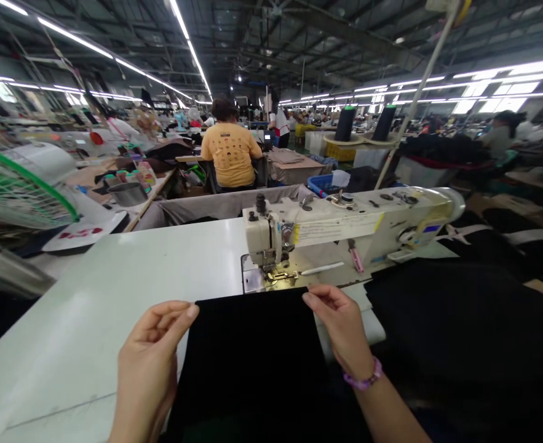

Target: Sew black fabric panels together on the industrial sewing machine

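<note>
1. Black cloth [253,351] lies at the bench's [114,277] near edge, its top hem just short of the sewing machine's [340,231] foot.
2. Left hand [154,351] pinches the hem's left corner, thumb against forefinger; right hand [340,326] pinches the right corner likewise.
3. Judgement: hem wants even tension, level and square to the foot.

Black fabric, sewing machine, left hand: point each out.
black fabric [253,351], head view, middle of the panel.
sewing machine [345,229], head view, side of its arm.
left hand [149,363], head view, back of the hand.
</note>
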Tool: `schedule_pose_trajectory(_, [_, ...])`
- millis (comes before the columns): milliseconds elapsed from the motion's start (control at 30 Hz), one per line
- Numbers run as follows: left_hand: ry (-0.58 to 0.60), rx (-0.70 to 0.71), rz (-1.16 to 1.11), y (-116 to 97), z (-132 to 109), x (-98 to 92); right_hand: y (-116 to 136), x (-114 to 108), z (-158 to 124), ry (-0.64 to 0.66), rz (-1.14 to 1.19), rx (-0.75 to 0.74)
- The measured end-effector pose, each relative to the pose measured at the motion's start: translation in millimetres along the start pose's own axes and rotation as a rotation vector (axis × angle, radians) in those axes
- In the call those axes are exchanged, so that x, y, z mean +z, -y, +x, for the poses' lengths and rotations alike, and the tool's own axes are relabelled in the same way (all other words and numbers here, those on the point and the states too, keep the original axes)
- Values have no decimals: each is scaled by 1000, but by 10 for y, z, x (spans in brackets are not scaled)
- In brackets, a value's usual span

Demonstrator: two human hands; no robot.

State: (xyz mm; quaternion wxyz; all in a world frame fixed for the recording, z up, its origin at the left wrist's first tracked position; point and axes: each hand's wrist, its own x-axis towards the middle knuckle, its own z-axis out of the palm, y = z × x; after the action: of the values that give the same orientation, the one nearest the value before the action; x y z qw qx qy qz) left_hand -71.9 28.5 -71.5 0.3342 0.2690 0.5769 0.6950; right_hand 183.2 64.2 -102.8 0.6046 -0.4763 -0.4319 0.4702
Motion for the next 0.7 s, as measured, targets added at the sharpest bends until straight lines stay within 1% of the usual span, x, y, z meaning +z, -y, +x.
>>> schedule_pose_trajectory(133, [-19,-29,-19,-32,-26,37,3,18,-6,8,24,17])
schedule_pose_trajectory(300, [12,-17,-20,-12,-24,40,-7,4,37,16,59,19])
schedule_pose_trajectory(367, [32,8,3,-73,-4,11,23,-13,55,61,66,21])
schedule_pose_trajectory(433, [86,54,70,-234,46,-14,91,-19,33,173,24,26])
schedule_pose_trajectory(467, [124,93,131,-349,86,-13,136,-14,-3,252,-22,23])
schedule_pose_trajectory(533, [216,223,298,-603,207,47,225,10,-127,433,-122,11])
schedule_pose_trajectory(600, [362,377,486,-783,376,199,269,40,-304,590,-168,17])
schedule_pose_trajectory(633, [479,425,577,-806,471,305,258,51,-399,632,-171,25])
schedule_pose_trajectory(667, [609,437,650,-774,564,421,220,56,-490,643,-178,27])
schedule_pose_trajectory(700, [727,410,717,-686,649,540,156,55,-574,625,-201,17])
